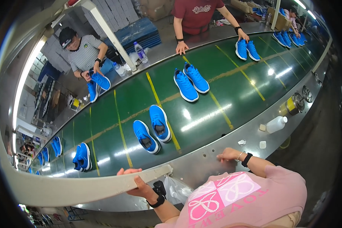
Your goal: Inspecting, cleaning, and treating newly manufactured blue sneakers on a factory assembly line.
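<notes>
My left hand (139, 186) is closed round a pale curved frame bar (102, 190), its thumb on the near side and its fingertips showing beyond; the bar covers its middle. On the metal ledge (201, 161) rests my right hand (231, 155), its fingers loosely curled with nothing seen in them. Closest to my hands on the green conveyor belt (201, 117) is a pair of blue shoes with white soles, a left shoe (145, 136) and a right shoe (160, 123). Another blue pair (190, 83) sits farther across the belt.
More blue shoes (82, 156) stand along the belt. A co-worker in a striped shirt (85, 49) holds a pair; another in dark red (197, 15) touches a pair (247, 50). A white bottle (276, 124) and a yellow-banded metal can (292, 104) stand on my ledge.
</notes>
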Available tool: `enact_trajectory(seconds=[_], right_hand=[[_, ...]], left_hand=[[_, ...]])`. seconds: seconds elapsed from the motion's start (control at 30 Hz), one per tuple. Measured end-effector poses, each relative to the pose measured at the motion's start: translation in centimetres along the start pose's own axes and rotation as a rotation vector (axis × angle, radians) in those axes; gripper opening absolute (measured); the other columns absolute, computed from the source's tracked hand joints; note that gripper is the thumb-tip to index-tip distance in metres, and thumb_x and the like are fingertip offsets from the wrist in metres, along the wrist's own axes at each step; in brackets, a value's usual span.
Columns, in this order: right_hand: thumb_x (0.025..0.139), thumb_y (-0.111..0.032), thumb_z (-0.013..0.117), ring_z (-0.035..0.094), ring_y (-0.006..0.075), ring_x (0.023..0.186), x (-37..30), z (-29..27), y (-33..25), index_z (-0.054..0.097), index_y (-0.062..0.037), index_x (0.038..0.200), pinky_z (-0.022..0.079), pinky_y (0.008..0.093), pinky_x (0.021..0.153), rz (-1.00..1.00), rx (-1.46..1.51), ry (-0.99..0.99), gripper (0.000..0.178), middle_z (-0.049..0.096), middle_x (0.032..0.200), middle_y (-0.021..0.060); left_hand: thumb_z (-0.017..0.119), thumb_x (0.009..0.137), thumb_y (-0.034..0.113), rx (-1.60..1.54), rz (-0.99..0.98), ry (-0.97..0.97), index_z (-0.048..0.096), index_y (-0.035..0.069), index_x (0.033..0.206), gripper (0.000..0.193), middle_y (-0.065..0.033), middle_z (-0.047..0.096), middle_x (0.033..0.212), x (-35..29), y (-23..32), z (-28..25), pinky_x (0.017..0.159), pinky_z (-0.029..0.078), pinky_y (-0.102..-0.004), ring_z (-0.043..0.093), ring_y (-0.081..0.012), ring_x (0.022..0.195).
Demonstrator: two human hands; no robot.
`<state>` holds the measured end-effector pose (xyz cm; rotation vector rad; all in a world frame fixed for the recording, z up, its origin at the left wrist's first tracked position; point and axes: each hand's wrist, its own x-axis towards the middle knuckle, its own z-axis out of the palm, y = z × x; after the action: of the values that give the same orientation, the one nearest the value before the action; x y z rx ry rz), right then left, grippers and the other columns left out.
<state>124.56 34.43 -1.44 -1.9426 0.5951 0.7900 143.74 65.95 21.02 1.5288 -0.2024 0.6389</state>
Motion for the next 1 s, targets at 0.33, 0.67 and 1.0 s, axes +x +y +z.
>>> enact_trajectory(seconds=[0.33, 0.67, 1.0], right_hand=[[0.083, -0.031, 0.069, 0.063, 0.0322, 0.094, 13.9, -12.6, -13.9, 0.065, -0.0121, 0.110, 0.051, 0.0406, 0.080, -0.452, -0.179, 0.571, 0.033, 0.064, 0.099, 0.0195], [0.065, -0.045, 0.084, 0.023, 0.0470, 0.139, 24.0, -24.4, -22.9, 0.046, -0.0232, 0.136, 0.024, 0.0535, 0.112, -0.333, -0.604, 1.076, 0.084, 0.030, 0.146, 0.0287], [0.054, -0.060, 0.085, 0.033, 0.0444, 0.135, 28.1, -28.6, -27.3, 0.052, -0.0171, 0.129, 0.022, 0.0570, 0.110, 0.103, -0.823, 0.808, 0.093, 0.051, 0.132, 0.0294]], left_hand=[[0.059, 0.083, 0.049, 0.057, 0.038, -0.021, 0.043, -0.007, 0.125, 0.072, -0.0084, 0.052, 0.075, -0.7, -0.9, 0.5, 0.057, 0.048, -0.0305, 0.054, -0.0184, 0.063], [0.054, 0.086, 0.064, 0.123, -0.012, 0.023, 0.037, 0.002, 0.123, 0.074, -0.0053, 0.050, 0.076, -2.2, 0.1, 1.1, 0.065, 0.046, -0.0340, 0.050, -0.0196, 0.064], [0.052, 0.088, 0.061, 0.322, 0.106, -0.010, 0.038, 0.000, 0.118, 0.070, -0.0087, 0.051, 0.072, -1.4, -0.6, 1.2, 0.062, 0.044, -0.0346, 0.049, -0.0208, 0.062]])
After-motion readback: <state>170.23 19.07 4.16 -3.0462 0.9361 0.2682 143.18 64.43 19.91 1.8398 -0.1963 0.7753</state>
